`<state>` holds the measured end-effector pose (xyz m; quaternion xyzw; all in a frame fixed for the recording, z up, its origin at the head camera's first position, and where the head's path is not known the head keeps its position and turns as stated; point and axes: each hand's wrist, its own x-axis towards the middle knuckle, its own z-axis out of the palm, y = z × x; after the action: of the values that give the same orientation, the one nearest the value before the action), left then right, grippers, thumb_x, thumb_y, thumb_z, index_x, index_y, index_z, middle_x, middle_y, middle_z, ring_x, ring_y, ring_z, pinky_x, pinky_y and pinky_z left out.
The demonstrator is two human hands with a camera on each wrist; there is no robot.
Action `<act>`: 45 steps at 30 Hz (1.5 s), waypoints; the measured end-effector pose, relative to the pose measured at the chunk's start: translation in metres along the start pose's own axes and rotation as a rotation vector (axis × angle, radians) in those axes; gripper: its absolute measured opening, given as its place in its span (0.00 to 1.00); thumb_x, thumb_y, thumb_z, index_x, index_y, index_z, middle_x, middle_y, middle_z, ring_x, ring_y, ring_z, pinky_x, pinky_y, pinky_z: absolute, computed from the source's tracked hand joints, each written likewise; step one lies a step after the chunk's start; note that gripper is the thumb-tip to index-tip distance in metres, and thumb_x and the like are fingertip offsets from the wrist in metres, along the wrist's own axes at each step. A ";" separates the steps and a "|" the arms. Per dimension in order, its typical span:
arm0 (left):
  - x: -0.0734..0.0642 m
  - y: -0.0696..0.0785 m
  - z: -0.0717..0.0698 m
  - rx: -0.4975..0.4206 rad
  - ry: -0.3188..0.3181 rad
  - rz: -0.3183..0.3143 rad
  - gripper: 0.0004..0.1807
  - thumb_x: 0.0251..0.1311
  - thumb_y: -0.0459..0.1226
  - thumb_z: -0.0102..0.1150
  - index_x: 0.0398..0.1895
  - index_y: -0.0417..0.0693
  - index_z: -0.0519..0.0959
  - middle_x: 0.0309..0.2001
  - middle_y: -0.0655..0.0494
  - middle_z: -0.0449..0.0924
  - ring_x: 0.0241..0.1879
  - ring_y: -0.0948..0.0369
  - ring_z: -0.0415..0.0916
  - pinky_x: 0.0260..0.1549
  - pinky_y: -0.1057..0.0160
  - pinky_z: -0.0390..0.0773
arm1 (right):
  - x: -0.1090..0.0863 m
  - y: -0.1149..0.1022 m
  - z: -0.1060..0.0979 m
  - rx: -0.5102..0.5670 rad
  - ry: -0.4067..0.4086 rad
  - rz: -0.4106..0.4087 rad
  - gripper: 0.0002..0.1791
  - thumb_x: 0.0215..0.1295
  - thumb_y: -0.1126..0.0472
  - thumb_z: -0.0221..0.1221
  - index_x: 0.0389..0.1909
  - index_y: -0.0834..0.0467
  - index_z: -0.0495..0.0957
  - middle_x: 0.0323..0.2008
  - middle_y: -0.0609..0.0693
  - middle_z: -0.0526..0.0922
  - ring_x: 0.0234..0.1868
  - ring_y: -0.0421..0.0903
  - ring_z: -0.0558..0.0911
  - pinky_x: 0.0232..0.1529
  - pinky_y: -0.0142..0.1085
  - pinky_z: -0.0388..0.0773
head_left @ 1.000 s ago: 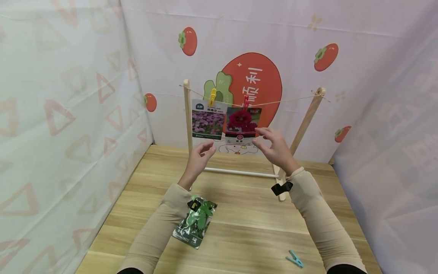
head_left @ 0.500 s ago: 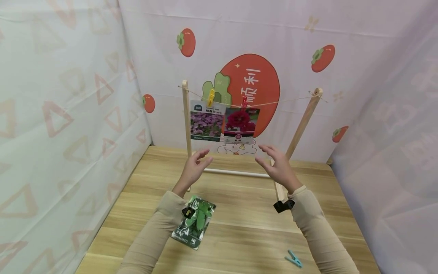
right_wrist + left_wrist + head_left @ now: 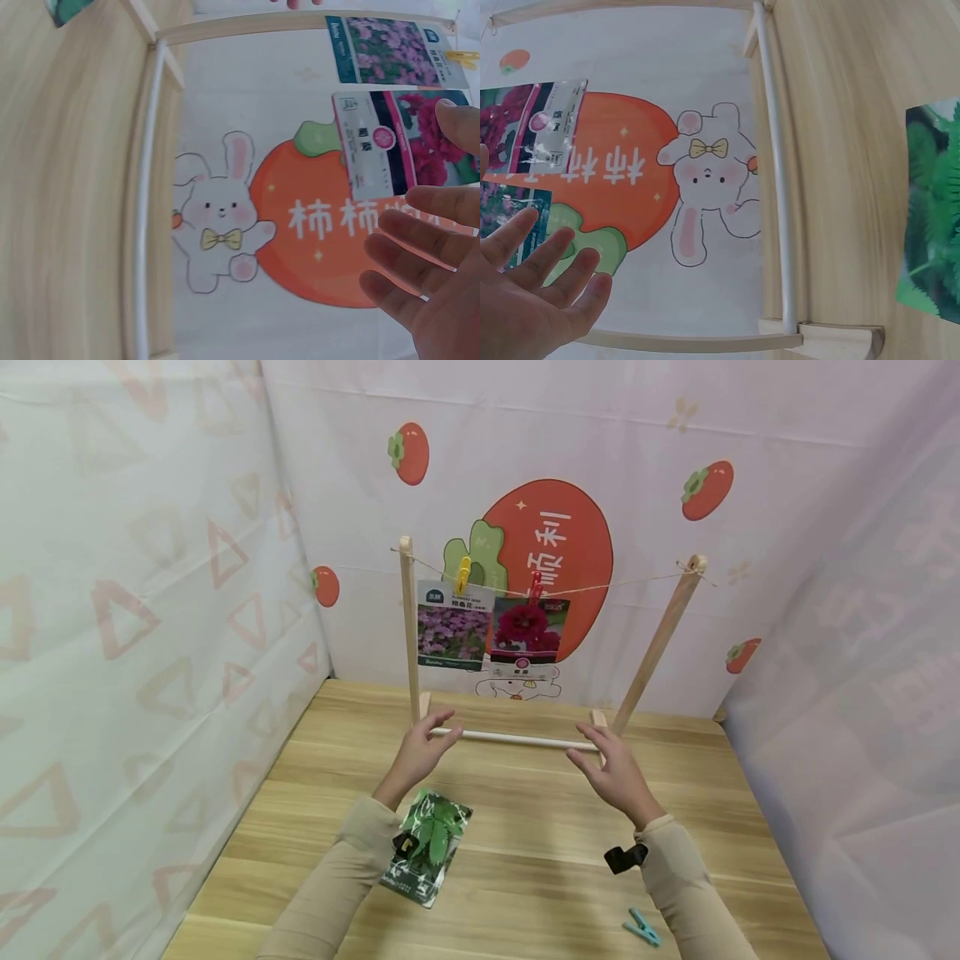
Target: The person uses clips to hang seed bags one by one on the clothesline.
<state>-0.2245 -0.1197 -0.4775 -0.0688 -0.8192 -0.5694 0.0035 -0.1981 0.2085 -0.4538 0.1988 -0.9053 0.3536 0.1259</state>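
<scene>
Both hands hover over the table with relaxed fingers and nothing in them. My left hand (image 3: 417,752) is in front of the rack's left foot, with a green seed packet (image 3: 431,852) lying on the table just below its wrist. My right hand (image 3: 617,768) is near the rack's right foot. Behind them, a purple-flower seed packet (image 3: 452,631) hangs from a string under a yellow clothespin (image 3: 463,575). Beside it hangs a red-flower seed packet (image 3: 527,635) under a red clothespin (image 3: 536,587). A blue clothespin (image 3: 642,927) lies on the table below the right wrist.
The wooden rack has a left post (image 3: 410,635), a right post (image 3: 660,643) and a white crossbar (image 3: 517,740) low between them. The string (image 3: 615,583) runs between the post tops. Printed cloth (image 3: 337,468) walls the table in at the back and sides.
Both hands have drawn down and back from the hanging packets, the right one from beside the red-flower packet. The packets and clothespins stay where they were.
</scene>
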 end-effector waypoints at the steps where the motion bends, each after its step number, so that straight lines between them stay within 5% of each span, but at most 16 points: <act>1: -0.001 -0.001 0.001 0.004 -0.001 -0.003 0.28 0.67 0.46 0.58 0.65 0.43 0.70 0.67 0.44 0.69 0.68 0.45 0.64 0.67 0.41 0.61 | -0.003 0.002 0.001 0.000 -0.002 0.011 0.26 0.65 0.57 0.63 0.61 0.65 0.73 0.57 0.65 0.77 0.58 0.64 0.76 0.57 0.60 0.72; 20: -0.018 -0.036 0.010 0.063 -0.005 -0.059 0.28 0.66 0.45 0.58 0.66 0.43 0.70 0.67 0.42 0.69 0.67 0.43 0.64 0.65 0.39 0.63 | -0.065 0.027 0.018 0.015 0.014 0.129 0.25 0.66 0.58 0.61 0.61 0.65 0.73 0.56 0.65 0.78 0.54 0.64 0.79 0.46 0.59 0.78; 29: -0.024 -0.053 0.011 0.103 -0.004 -0.075 0.29 0.66 0.47 0.59 0.66 0.43 0.70 0.67 0.40 0.69 0.66 0.42 0.65 0.63 0.38 0.65 | -0.088 0.035 0.027 0.022 -0.039 0.262 0.27 0.68 0.52 0.60 0.61 0.65 0.73 0.57 0.64 0.77 0.56 0.64 0.78 0.52 0.61 0.75; 35: -0.033 -0.067 0.014 0.118 -0.018 -0.150 0.31 0.65 0.50 0.59 0.67 0.45 0.69 0.67 0.42 0.68 0.67 0.42 0.63 0.62 0.38 0.65 | -0.103 0.043 0.037 0.024 -0.075 0.335 0.27 0.68 0.51 0.60 0.60 0.66 0.73 0.56 0.63 0.78 0.55 0.62 0.78 0.51 0.59 0.76; 45: -0.050 -0.092 0.023 0.145 -0.023 -0.199 0.30 0.66 0.45 0.58 0.65 0.37 0.69 0.65 0.36 0.69 0.66 0.38 0.64 0.61 0.39 0.68 | -0.141 0.057 0.045 0.006 -0.202 0.495 0.30 0.68 0.48 0.58 0.62 0.66 0.72 0.58 0.63 0.76 0.57 0.62 0.77 0.50 0.55 0.79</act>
<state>-0.1844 -0.1353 -0.5758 0.0067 -0.8611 -0.5052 -0.0573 -0.1026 0.2534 -0.5714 0.0059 -0.9332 0.3548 -0.0560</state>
